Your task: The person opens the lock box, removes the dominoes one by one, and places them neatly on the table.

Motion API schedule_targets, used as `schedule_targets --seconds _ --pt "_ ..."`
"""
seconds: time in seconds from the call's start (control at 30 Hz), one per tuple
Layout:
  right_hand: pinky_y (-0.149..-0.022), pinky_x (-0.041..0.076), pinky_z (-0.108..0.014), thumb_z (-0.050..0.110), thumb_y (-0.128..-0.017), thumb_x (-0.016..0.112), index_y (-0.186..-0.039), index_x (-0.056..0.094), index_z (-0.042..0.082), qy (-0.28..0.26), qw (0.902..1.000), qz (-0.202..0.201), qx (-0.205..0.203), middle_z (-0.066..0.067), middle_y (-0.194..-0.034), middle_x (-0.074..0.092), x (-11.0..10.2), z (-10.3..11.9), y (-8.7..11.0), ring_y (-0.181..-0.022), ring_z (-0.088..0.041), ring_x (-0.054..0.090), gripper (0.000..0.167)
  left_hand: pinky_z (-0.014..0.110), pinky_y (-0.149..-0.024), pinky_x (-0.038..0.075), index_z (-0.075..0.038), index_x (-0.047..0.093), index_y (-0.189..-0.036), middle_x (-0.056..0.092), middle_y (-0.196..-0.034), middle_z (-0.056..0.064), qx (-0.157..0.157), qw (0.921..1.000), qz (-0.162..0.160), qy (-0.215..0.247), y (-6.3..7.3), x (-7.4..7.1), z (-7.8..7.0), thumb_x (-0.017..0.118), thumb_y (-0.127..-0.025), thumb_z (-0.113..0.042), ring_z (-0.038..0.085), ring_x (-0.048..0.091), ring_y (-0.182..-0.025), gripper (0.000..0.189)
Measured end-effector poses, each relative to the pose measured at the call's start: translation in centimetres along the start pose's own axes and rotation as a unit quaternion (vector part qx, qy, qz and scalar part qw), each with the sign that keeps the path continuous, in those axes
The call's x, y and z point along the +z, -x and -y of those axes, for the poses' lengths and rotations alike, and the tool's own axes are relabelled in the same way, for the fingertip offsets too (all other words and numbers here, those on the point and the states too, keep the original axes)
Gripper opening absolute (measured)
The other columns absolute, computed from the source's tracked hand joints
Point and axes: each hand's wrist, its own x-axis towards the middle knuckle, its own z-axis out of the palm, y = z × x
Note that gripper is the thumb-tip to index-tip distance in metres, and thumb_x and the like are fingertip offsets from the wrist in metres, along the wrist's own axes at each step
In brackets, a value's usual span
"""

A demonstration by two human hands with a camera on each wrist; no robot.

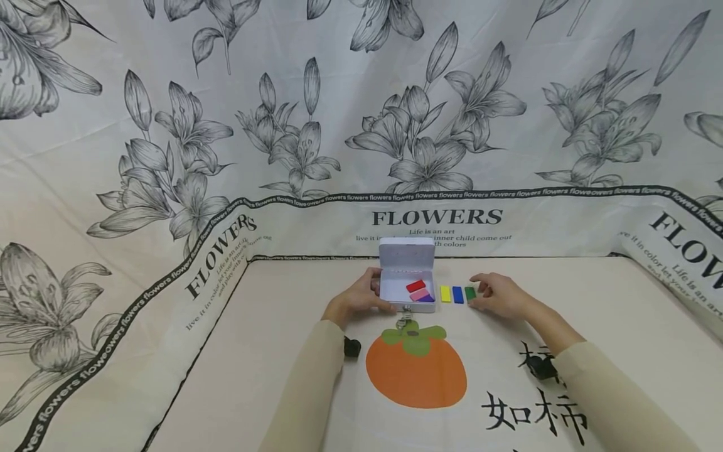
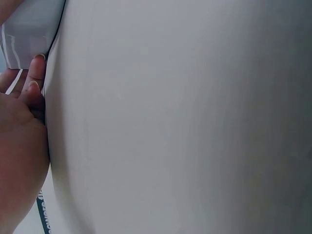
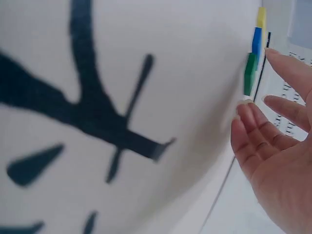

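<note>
A small white hinged box (image 1: 390, 285) stands with its lid (image 1: 407, 254) raised. My left hand (image 1: 359, 295) grips its left side, thumb near the front and fingers farther back. Inside the box lie a red block (image 1: 415, 287), a pink block (image 1: 420, 294) and a purple block (image 1: 430, 299). To the right of the box are a yellow block (image 1: 445, 294), a blue block (image 1: 458, 294) and a green block (image 1: 470, 293) in a row. Beside the green block is my right hand (image 1: 499, 295), fingers loosely bent; the right wrist view shows a gap between fingertips and block.
A metal clasp with something small and shiny (image 1: 404, 321) hangs at the box's front. The tablecloth (image 1: 282, 351) bears a printed orange persimmon (image 1: 417, 376) and black characters (image 1: 533, 414). A flower-printed cloth (image 1: 339, 157) rises behind the table.
</note>
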Motion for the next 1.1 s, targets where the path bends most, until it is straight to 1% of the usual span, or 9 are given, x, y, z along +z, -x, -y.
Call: schedule_targets --seconds 0.1,0.2,0.4,0.63,0.77,1.0,1.1 --pt "-0.082 0.052 -0.043 0.021 -0.092 0.076 -0.137 0.054 -0.01 0.005 1.0 -0.004 -0.007 -0.02 -0.111 0.064 -0.4 0.5 0.2 -0.094 -0.027 0.06 0.058 0.039 -0.1 0.042 -0.014 0.036 -0.15 0.058 -0.114 0.011 0.001 1.0 0.0 0.003 0.0 0.0 0.0 0.093 -0.07 -0.009 0.022 0.053 -0.105 0.098" --pt "-0.084 0.053 -0.047 0.022 -0.094 0.074 -0.135 0.055 -0.01 0.004 0.9996 -0.011 -0.024 -0.024 -0.116 0.064 -0.9 1.4 0.1 -0.098 -0.031 0.062 0.055 0.039 -0.1 0.042 -0.014 0.035 -0.15 0.058 -0.114 0.011 0.002 1.0 0.0 0.005 -0.1 -0.1 0.1 0.094 -0.07 -0.01 0.022 0.053 -0.105 0.099" --pt "-0.084 0.053 -0.045 0.02 -0.094 0.075 -0.132 0.059 -0.008 -0.006 0.9977 -0.023 -0.063 -0.025 -0.12 0.064 -1.2 3.5 0.0 -0.101 -0.033 0.062 0.051 0.039 -0.099 0.042 -0.014 0.035 -0.15 0.058 -0.115 0.012 0.0 1.0 -0.001 0.007 -0.1 -0.2 0.2 0.094 -0.07 -0.01 0.023 0.052 -0.105 0.099" --pt "-0.081 0.053 -0.042 0.014 -0.092 0.076 -0.128 0.063 -0.006 -0.009 0.9947 -0.023 -0.1 -0.025 -0.12 0.065 -0.6 5.0 -0.6 -0.101 -0.034 0.062 0.044 0.038 -0.094 0.044 -0.016 0.035 -0.15 0.058 -0.115 0.01 -0.008 0.9999 0.003 0.005 -0.2 -0.1 0.2 0.094 -0.07 -0.011 0.023 0.053 -0.105 0.099" --pt "-0.082 0.054 -0.044 0.011 -0.091 0.076 -0.128 0.062 -0.008 -0.016 0.9922 -0.024 -0.121 -0.027 -0.121 0.064 -0.2 6.0 -1.1 -0.102 -0.036 0.063 0.044 0.037 -0.094 0.043 -0.015 0.036 -0.149 0.058 -0.114 0.01 -0.014 0.9999 0.002 0.009 -0.3 0.0 0.3 0.095 -0.069 -0.012 0.023 0.053 -0.104 0.099" --pt "-0.083 0.055 -0.046 0.006 -0.089 0.076 -0.129 0.061 -0.01 -0.025 0.991 -0.011 -0.131 -0.027 -0.123 0.064 0.7 7.6 -2.4 -0.104 -0.037 0.062 0.046 0.04 -0.097 0.043 -0.015 0.035 -0.15 0.058 -0.116 0.01 -0.012 0.9999 0.001 0.005 0.0 0.0 0.1 0.095 -0.07 -0.012 0.023 0.053 -0.105 0.099" --pt "-0.086 0.053 -0.049 0.005 -0.086 0.076 -0.127 0.062 -0.01 -0.017 0.9901 -0.01 -0.139 -0.026 -0.12 0.066 1.1 7.9 -3.1 -0.104 -0.038 0.062 0.046 0.04 -0.098 0.041 -0.015 0.035 -0.149 0.058 -0.115 0.01 -0.01 0.9999 -0.001 0.001 0.0 0.0 -0.2 0.095 -0.07 -0.013 0.023 0.052 -0.106 0.099"
